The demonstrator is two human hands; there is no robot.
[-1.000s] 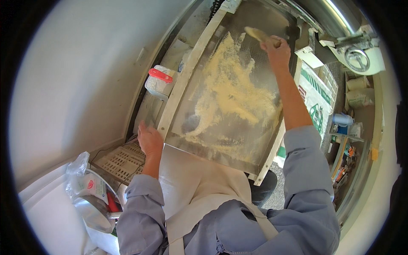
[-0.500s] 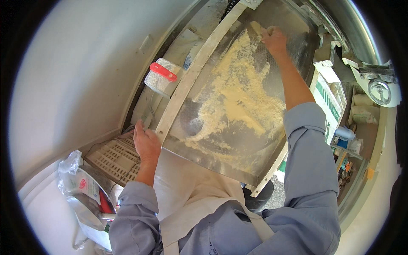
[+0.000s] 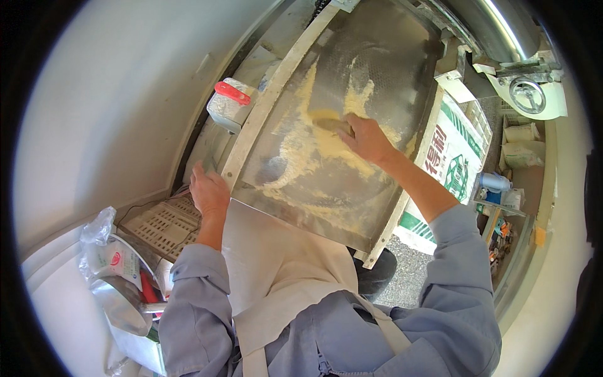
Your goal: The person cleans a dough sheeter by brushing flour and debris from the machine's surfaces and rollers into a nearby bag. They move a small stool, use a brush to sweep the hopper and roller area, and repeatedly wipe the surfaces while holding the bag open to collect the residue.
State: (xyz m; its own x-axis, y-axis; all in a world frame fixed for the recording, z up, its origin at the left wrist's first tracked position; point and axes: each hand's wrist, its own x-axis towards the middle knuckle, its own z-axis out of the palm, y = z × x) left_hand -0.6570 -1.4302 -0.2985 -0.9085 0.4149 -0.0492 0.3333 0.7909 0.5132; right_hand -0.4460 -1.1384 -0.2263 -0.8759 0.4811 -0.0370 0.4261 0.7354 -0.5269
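A large metal tray (image 3: 377, 69) with a pale wooden frame (image 3: 276, 94) lies in front of me, dusted with yellow powder (image 3: 308, 151). My right hand (image 3: 367, 138) rests in the middle of the tray, fingers closed on a small flat scraper (image 3: 326, 120) that pushes a heap of the powder. My left hand (image 3: 209, 190) grips the tray's near left corner at the wooden frame. I wear a blue jacket and a white apron.
A white container with a red handle (image 3: 227, 100) sits beside the frame on the left. A beige plastic crate (image 3: 166, 223) and a metal bowl with bags (image 3: 119, 295) are at lower left. A printed green-and-white sack (image 3: 449, 163) and a machine handwheel (image 3: 524, 88) stand to the right.
My right hand has swept from the tray's far end back to its middle, dragging powder along. The left hand stays at the near left corner of the frame.
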